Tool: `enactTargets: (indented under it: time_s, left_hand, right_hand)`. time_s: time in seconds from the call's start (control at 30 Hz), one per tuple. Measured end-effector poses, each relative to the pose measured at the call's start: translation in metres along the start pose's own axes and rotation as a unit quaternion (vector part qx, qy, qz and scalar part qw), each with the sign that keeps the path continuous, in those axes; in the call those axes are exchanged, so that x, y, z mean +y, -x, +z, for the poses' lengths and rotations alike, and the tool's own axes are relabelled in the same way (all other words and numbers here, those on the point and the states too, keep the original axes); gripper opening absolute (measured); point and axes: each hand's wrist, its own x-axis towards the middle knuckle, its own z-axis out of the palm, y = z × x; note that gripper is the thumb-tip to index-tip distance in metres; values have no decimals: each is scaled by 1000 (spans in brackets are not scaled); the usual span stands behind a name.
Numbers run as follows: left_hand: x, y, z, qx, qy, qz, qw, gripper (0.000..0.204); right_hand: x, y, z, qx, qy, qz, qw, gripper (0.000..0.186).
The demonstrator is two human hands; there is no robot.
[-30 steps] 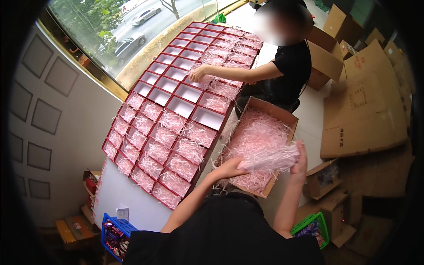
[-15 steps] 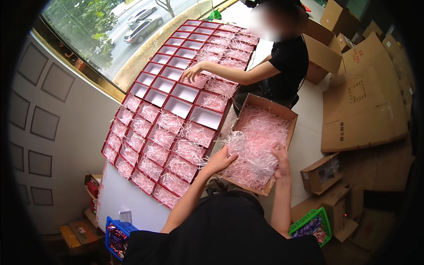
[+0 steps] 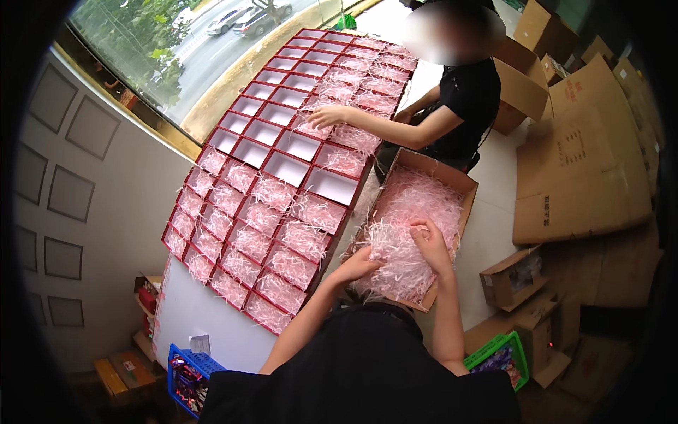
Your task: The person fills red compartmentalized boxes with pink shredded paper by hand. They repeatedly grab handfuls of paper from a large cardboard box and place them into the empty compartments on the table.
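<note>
At the left edge of the carton [image 3: 434, 168], the left hand [image 3: 359, 266] holds pink shreds [image 3: 393, 246]; the right hand [image 3: 432, 249] curls its fingers narrowly, grip unclear. The carton stands beside the worktop [image 3: 205, 304], presumably keeping shreds near the red boxes [image 3: 286, 169].

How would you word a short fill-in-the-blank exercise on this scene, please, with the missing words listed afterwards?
1. The left hand and right hand are at the ____ shredded paper in the open carton.
2. The co-worker's hand is over the red boxes, and the short sleeve on that arm is ____.
3. The blue basket is on the person's left, the green basket on the person's ____.

Missing words: pink; black; right.
</note>
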Motion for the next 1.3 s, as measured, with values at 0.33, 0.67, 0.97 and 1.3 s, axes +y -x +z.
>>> enactTargets:
  time_s: [0.33, 0.67, 0.97, 1.3]
  left_hand:
    - [6, 24, -31, 163, -154, 38, 974, 25]
    - [37, 33, -8, 4, -589, -10, 808, 21]
    - [68, 53, -33, 78, -39, 116, 989, 43]
    - [32, 41, -32, 311, 412, 206, 832, 24]
  right_hand:
    - [60, -8, -56, 176, 130, -13, 976, 32]
    - [-51, 21, 44, -206, 394, -283, 850, 75]
    - [-5, 13, 79, -320, -34, -66, 945, 83]
    - [24, 5, 121, -249, -228, 66, 939, 65]
